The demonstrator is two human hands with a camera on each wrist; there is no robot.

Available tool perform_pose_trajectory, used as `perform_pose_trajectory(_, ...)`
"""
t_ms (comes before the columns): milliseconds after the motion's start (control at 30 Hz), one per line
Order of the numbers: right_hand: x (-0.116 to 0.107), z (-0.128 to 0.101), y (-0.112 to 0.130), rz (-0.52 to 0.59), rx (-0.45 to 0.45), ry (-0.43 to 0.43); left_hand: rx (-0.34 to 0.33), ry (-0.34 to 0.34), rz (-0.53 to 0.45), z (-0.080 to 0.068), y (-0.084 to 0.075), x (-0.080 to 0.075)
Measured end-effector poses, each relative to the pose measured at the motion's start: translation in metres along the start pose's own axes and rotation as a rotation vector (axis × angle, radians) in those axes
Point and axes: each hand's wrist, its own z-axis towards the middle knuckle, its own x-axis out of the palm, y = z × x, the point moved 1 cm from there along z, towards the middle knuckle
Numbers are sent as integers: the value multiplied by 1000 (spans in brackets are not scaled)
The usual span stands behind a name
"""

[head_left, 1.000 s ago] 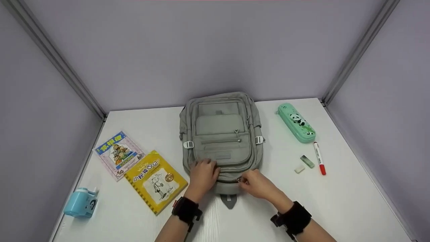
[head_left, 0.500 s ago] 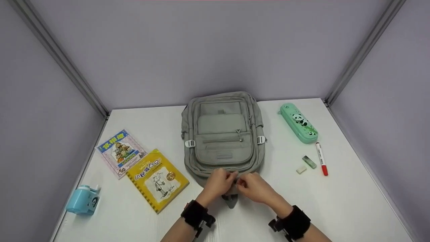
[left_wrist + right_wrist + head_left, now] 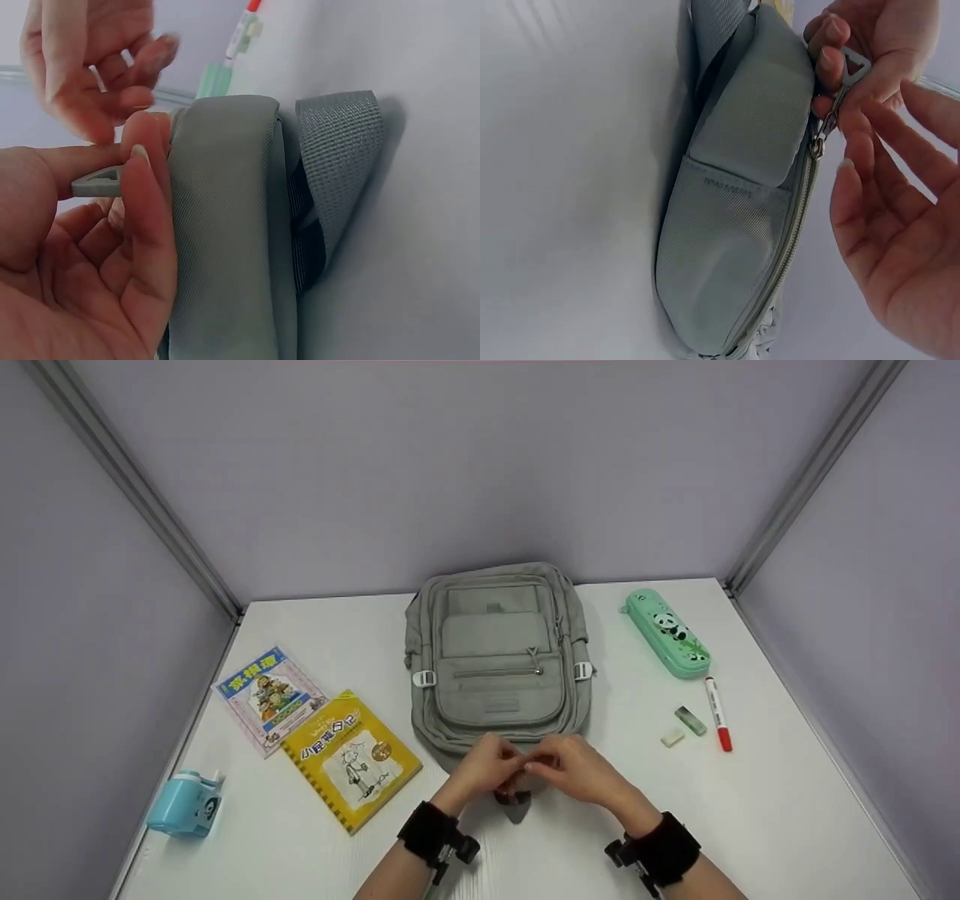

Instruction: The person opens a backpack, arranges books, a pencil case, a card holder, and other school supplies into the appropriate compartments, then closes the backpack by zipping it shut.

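A grey backpack point(image 3: 499, 694) lies on the table, its top end toward me. My left hand point(image 3: 486, 769) is at that end, pinching a flat zipper pull point(image 3: 88, 184) between thumb and fingers. In the right wrist view, the triangular zipper pull point(image 3: 855, 69) hangs from the metal slider point(image 3: 817, 148) on the bag's zipper point(image 3: 795, 232). My right hand point(image 3: 579, 769) is right beside the left, its fingers loosely bent close to the slider with nothing visible between them. A webbing loop point(image 3: 341, 142) sticks out from the bag under the hands.
Left of the bag lie a yellow book point(image 3: 352, 765) and a pink-bordered book point(image 3: 266, 697), with a blue pencil sharpener point(image 3: 184, 804) nearer me. To the right are a green panda pencil case point(image 3: 667, 634), a red-capped marker point(image 3: 718, 714), a green-sleeved eraser point(image 3: 690, 721) and a white eraser point(image 3: 673, 737).
My left hand has moved right, from the bag's left front to beside the right hand, and now pinches the zipper pull. The right hand's fingers have loosened from their earlier pinch at the zipper.
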Motion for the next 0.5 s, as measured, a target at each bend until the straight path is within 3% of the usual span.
perform_pose_trajectory(100, -2, 4, -9, -152, 10, -79, 46, 6, 67, 0, -1, 0)
perform_pose_trajectory(167, -1, 8, -16, -198, 10, -64, 83, -4, 126, 1, -1, 1)
perform_pose_trajectory(333, 2, 12, -28, -146, 63, 50, 172, -90, 353, 0, -3, 3)
perform_pose_trajectory(500, 1, 8, -32, -146, 98, 44, 258, -190, 569, -6, -3, 5)
